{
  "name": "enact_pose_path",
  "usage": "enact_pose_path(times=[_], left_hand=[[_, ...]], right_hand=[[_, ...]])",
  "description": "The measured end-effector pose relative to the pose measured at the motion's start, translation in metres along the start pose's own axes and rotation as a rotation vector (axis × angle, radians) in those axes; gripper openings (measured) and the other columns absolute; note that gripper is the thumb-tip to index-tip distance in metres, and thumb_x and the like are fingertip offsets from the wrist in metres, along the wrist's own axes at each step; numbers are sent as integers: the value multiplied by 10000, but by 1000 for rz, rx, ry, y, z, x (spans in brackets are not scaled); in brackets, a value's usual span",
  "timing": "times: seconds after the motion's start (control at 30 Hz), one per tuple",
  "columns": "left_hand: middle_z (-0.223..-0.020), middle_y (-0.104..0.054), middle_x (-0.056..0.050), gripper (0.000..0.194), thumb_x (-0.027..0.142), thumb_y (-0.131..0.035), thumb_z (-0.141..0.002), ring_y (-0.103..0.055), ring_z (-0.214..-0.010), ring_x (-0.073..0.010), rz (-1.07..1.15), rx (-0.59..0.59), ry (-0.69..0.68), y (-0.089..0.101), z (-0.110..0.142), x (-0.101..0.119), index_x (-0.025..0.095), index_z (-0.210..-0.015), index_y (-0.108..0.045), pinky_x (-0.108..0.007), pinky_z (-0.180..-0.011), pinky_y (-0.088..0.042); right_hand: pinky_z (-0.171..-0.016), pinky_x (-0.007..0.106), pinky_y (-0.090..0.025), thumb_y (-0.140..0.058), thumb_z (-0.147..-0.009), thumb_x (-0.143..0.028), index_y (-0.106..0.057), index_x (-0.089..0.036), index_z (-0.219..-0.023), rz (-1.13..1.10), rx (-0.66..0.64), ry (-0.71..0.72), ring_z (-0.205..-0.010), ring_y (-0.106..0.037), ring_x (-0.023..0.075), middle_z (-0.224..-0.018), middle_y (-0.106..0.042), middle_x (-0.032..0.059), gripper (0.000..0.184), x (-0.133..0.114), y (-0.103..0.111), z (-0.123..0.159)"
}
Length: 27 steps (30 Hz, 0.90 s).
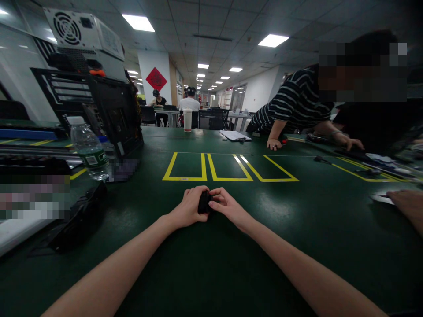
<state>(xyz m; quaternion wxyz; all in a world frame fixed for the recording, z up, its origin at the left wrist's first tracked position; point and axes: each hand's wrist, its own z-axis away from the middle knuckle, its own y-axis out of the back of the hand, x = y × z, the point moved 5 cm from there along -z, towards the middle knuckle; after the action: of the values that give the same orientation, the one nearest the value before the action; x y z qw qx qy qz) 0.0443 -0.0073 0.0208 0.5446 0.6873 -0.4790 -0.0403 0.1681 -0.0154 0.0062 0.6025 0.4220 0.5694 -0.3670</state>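
Both my hands meet at the middle of the green table (297,229), resting on its surface. My left hand (189,207) is curled round a small black object (204,203), gripping it from the left. My right hand (225,205) pinches the same black object from the right with fingers closed on it. What the black object is I cannot make out. Just beyond my hands, yellow tape boxes (228,169) are marked on the table.
A water bottle (88,147) and a black computer case (112,110) stand at the left, with a black part (76,224) lying nearer. A person in a striped top (294,105) leans over the table at the right. Another person's hand (408,209) rests at the right edge.
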Motion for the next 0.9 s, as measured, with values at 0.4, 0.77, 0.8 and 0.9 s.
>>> enact_pose_path(times=[0.4, 0.77, 0.8, 0.9], left_hand=[[-1024, -448, -46, 578, 211, -633, -599, -440, -948, -229, 12, -5, 4, 1, 1, 0, 206, -1095, -336, -375, -855, -309], [-1031, -447, -50, 592, 203, -632, -595, -435, -953, -226, 5, 7, -14, 0, 0, -1, 198, -1102, -326, -371, -860, -305], [-1032, -447, -50, 602, 199, -637, -586, -434, -954, -228, 6, 5, -13, 0, 1, -1, 198, -1103, -326, -373, -861, -304], [-1024, -450, -52, 594, 204, -635, -588, -440, -950, -230, 4, 4, -15, 0, 1, -1, 196, -1098, -332, -380, -860, -299]], right_hand=[[-873, 377, -388, -577, -704, -301, -426, -228, -984, -11, -51, 3, -975, -500, 171, -1010, -506, 13, 326, 0, 1, 1], [-891, 391, -372, -595, -685, -246, -429, -224, -1024, -26, -80, -7, -1007, -486, 182, -1031, -503, 25, 377, 1, 2, 1], [-881, 389, -382, -618, -664, -230, -424, -227, -1013, -38, -93, 1, -1004, -488, 182, -1035, -500, 22, 400, 1, 1, 1], [-866, 381, -392, -647, -636, -235, -420, -224, -975, -70, -74, 38, -995, -493, 181, -1015, -509, 18, 408, 2, 1, -1]])
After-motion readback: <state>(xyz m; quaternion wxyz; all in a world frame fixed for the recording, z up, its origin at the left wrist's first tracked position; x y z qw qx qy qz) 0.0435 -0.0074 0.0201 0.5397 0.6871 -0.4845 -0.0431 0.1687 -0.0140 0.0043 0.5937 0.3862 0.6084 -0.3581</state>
